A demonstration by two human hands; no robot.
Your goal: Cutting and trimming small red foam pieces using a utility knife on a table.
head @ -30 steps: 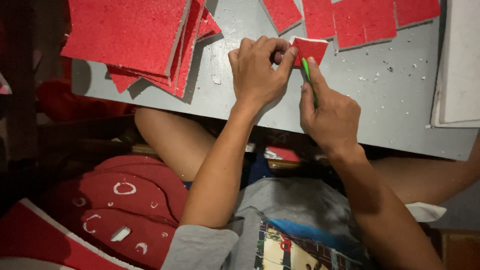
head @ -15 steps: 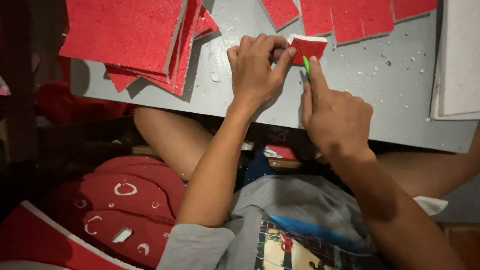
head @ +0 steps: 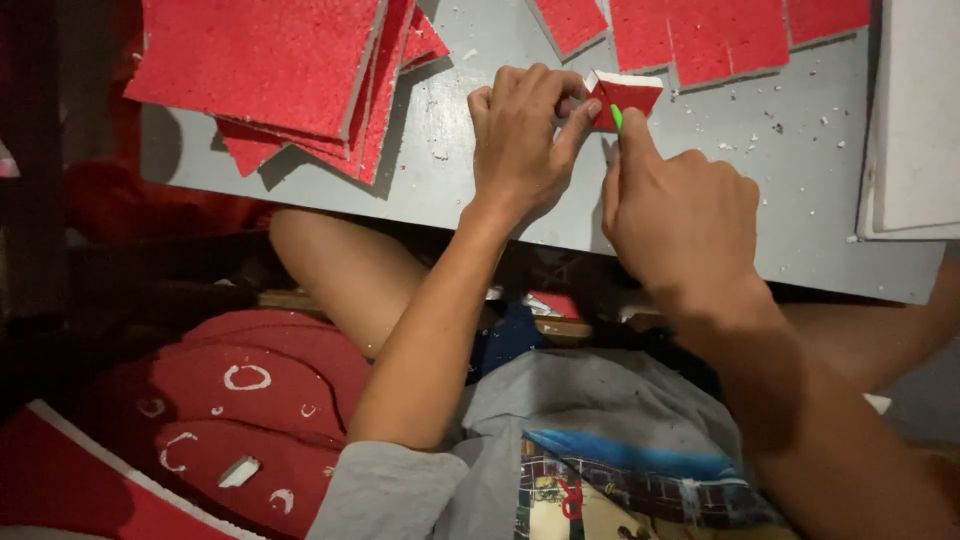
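**Small red foam piece pinned and trimmed at the worktop's near edge**

At far left, on the floor below the grey worktop, lie red foam sheets with small white cut-out shapes, dropped well apart from the work. Above them, on the worktop's left part, a fanned stack of red-faced foam boards with pale edges rests off to one side, within reach but clear of the hands.

The left hand bears down on a small red foam rectangle with a white edge, its grip pressed together: thumb and curled fingers pinch the piece against the worktop, apparently to keep it from sliding. Just beside it, the right hand closes its grip around a thin green-handled cutting tool, forefinger laid along the top as if to steer the tip, which touches the piece's lower edge.

Beyond, a row of flat red foam squares lies side by side along the far edge. White crumbs dot the surface near them. At far right sits a plain white board, unmarked. No label or sign shows on the worktop.
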